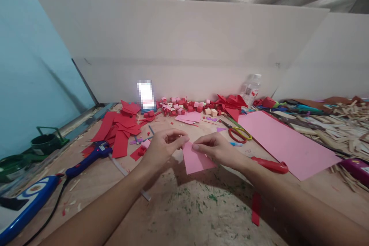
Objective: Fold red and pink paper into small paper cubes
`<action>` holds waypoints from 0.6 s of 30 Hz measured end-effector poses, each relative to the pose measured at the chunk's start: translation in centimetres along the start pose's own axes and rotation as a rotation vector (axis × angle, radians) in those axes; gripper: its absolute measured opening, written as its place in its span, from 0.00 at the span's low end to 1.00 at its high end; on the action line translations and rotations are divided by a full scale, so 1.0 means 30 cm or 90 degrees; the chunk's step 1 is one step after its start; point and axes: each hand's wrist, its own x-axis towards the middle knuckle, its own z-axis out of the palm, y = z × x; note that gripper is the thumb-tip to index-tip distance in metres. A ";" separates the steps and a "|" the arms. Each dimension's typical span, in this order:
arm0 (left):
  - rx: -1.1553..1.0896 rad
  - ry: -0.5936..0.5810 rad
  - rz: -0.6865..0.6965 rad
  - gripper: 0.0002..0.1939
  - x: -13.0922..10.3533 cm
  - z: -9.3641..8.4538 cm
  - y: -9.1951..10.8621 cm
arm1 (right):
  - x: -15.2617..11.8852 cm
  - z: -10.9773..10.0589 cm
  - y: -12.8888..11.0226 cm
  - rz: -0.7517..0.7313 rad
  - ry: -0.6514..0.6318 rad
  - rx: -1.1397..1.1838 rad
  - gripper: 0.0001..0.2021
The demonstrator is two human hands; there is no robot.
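Note:
Near the middle of the view, a small piece of pink paper (197,162) is held up just above the table. My left hand (165,146) pinches its upper left corner between thumb and fingers. My right hand (216,148) grips the same sheet along its upper right side, close to the left fingertips. The lower part of the paper hangs free and looks flat. Beyond my right hand lie scissors (240,134) with red and yellow handles, and a red-handled cutter (271,164) lies by my right forearm.
Red paper pieces (118,130) and a blue glue gun (86,161) lie left. Several small paper cubes (184,105) line the back, near a lit phone (146,94) and a plastic bottle (251,88). A large pink sheet (285,140) and wood scraps (343,111) lie right.

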 end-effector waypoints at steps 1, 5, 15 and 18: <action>-0.009 -0.010 -0.008 0.11 0.003 -0.001 -0.003 | 0.001 0.002 0.001 -0.002 0.003 0.000 0.18; -0.022 0.006 -0.021 0.11 0.009 -0.006 -0.017 | 0.005 0.007 0.021 -0.003 -0.004 -0.011 0.18; -0.094 0.184 -0.002 0.11 0.013 -0.023 -0.049 | 0.009 0.025 0.047 0.002 -0.007 -0.006 0.17; -0.126 0.174 -0.022 0.12 0.014 -0.019 -0.061 | 0.009 0.026 0.046 0.001 -0.003 -0.011 0.16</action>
